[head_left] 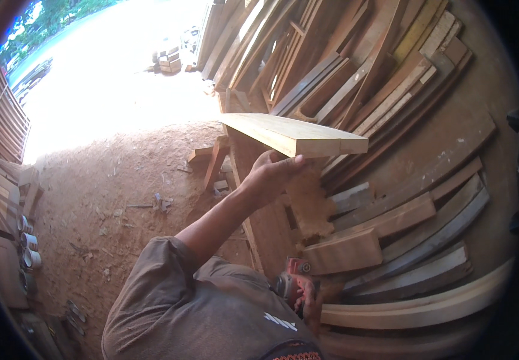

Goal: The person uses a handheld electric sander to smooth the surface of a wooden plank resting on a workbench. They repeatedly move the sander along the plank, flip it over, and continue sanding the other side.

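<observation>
A pale, smooth wooden board (pixel 298 131) is raised above the bench, its squared end toward me. My left hand (pixel 271 174) is closed on its near lower edge, with the thumb along the side and the other fingers mostly hidden under it. Low and close to my body, my right hand (pixel 311 300) grips a red electric planer (pixel 295 277). The planer is partly hidden by my shirt and hand. Beneath the board runs a narrow wooden workbench (pixel 271 231) dusted with sawdust.
Stacked planks (pixel 385 78) lean along the wall at the right. Shorter wood blocks (pixel 349 252) and long boards (pixel 415 309) lie beside the bench. A dirt floor (pixel 115 192) with scraps spreads to the left, near several white cans (pixel 29 241).
</observation>
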Demonstrator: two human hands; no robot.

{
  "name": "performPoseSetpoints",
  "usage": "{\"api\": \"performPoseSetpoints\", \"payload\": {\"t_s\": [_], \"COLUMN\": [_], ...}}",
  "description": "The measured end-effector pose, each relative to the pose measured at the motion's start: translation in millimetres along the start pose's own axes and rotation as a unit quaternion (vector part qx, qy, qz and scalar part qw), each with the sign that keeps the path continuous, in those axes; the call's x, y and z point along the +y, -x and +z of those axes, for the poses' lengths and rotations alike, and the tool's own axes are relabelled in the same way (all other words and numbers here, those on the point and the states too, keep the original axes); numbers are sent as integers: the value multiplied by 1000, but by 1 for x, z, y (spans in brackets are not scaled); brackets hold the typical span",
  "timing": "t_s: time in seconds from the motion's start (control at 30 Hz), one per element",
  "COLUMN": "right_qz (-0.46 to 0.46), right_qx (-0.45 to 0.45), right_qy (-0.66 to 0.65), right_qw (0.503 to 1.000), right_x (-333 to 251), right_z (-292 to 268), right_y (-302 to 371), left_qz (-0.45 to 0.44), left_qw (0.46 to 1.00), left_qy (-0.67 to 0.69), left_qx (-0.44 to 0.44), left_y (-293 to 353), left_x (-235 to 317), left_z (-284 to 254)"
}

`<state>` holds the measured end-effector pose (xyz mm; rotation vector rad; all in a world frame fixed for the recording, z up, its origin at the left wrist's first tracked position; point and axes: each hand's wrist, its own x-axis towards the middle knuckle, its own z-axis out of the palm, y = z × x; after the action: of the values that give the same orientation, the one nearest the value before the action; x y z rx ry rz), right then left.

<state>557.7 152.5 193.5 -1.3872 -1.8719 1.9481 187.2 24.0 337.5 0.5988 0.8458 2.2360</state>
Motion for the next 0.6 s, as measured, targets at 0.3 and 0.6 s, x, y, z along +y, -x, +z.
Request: {"api": "performPoseSetpoints", "payload": {"t_s": [0.3, 0.6], "right_qz": [-25, 42], "right_qx": [11, 29], "right_qy": [-9, -23], "right_qw": [1000, 998], "right_x": [12, 19], "right_z": [-2, -7], "right_y": [-3, 27], "left_qz": [111, -261], "left_qw": [977, 932], "left_qy": [-173, 86], "left_qx": [-62, 235], "left_y": [-2, 104], "left_x": [-9, -123], "left_z": [-8, -47]}}
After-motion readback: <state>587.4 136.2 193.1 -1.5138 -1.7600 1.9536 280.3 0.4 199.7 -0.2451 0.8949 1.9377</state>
